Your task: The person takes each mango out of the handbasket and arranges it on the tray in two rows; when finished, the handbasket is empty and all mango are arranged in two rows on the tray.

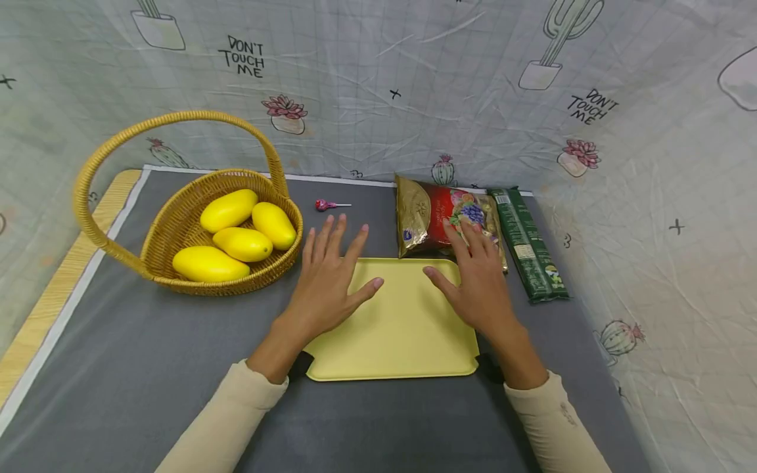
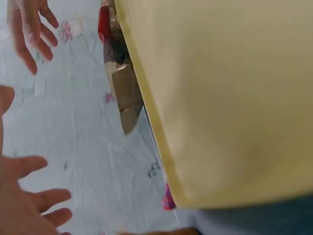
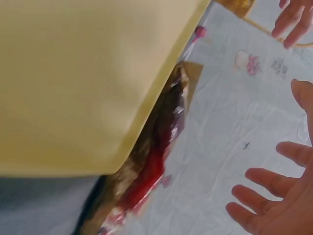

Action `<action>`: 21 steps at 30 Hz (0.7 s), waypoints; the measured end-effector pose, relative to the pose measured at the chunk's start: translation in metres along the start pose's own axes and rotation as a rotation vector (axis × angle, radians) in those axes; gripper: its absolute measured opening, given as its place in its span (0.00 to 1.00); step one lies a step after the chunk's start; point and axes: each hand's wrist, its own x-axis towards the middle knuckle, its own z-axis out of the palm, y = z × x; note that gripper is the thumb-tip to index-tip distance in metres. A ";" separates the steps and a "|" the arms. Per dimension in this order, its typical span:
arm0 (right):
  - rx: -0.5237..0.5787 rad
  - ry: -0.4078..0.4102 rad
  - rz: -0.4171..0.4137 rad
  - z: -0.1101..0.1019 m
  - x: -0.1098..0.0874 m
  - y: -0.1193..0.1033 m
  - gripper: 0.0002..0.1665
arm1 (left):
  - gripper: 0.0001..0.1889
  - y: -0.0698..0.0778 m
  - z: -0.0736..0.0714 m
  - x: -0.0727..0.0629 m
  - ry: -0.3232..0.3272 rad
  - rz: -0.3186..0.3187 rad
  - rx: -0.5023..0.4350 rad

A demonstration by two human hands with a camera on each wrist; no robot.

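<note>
Both hands hover with spread fingers over a pale yellow tray [image 1: 396,328] in the middle of the table. My left hand [image 1: 324,286] is above the tray's left side, holding nothing. Over its right side is my right hand [image 1: 476,282], also holding nothing; its fingertips overlap the gold and red candy bag [image 1: 422,217] in the head view, and whether they touch it I cannot tell. Beyond the left fingertips lies a lollipop [image 1: 322,205] with a pink-red wrapper. In the wrist views the fingers of each hand [image 2: 29,205] [image 3: 274,196] stand apart from the tray.
A wicker basket [image 1: 156,230] with a tall arched handle stands at the left, holding several yellow mangoes [image 1: 229,210]. A long green packet [image 1: 528,246] lies right of the candy bag. Patterned cloth [image 1: 367,79] hangs behind the grey table covering [image 1: 177,368] and along its right side.
</note>
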 end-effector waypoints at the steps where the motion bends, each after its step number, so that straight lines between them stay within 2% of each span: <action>1: 0.022 0.013 -0.023 0.000 0.001 -0.004 0.52 | 0.46 -0.001 -0.002 -0.004 0.047 -0.009 -0.034; 6: 0.107 0.047 -0.089 0.001 0.006 -0.022 0.51 | 0.42 -0.008 -0.012 -0.024 0.254 -0.046 -0.158; 12: 0.136 0.037 -0.111 0.002 0.013 -0.039 0.50 | 0.41 -0.015 -0.022 -0.044 0.408 -0.095 -0.217; 16: 0.167 0.035 -0.148 0.004 0.017 -0.050 0.49 | 0.38 -0.020 -0.027 -0.056 0.560 -0.154 -0.250; 21: 0.205 0.037 -0.202 0.007 0.022 -0.064 0.49 | 0.37 -0.028 -0.032 -0.071 0.750 -0.256 -0.321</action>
